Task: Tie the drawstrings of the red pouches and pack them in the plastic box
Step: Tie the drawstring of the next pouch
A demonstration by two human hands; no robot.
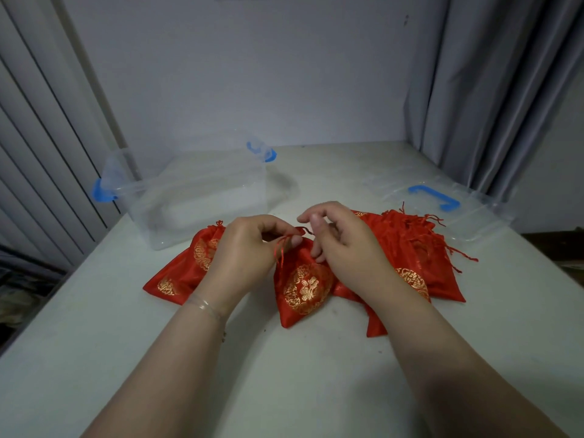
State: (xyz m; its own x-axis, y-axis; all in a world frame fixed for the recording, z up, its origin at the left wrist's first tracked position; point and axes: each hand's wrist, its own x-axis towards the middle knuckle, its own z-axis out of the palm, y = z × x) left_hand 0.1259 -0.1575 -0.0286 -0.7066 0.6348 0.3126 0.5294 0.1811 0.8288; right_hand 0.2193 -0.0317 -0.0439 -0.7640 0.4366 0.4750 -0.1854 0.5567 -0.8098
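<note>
Several red pouches are being kept in a loose heap toward the right edge of the table, probably so that untied ones stay within reach, while another red pouch is lying apart at the left of the working spot, its cord knotted at the mouth as far as can be told. One pouch is being worked on at the middle of the table, its gold-patterned face up and its mouth pointing toward the far edge. Its drawstring is being pinched between the thumb and fingertips of the left hand, the cord looping down from that pinch. The gathered neck of the same pouch is being touched by the curled fingers of the right hand, seemingly to steady the fabric while the cord is drawn; whether a second cord end is being held there cannot be told. A knot does not yet seem to be formed. Nothing is being held by the plastic box, which is standing open near the far left corner with its blue latches folded out. Its clear lid is lying flat by the right edge, behind the heap.
</note>
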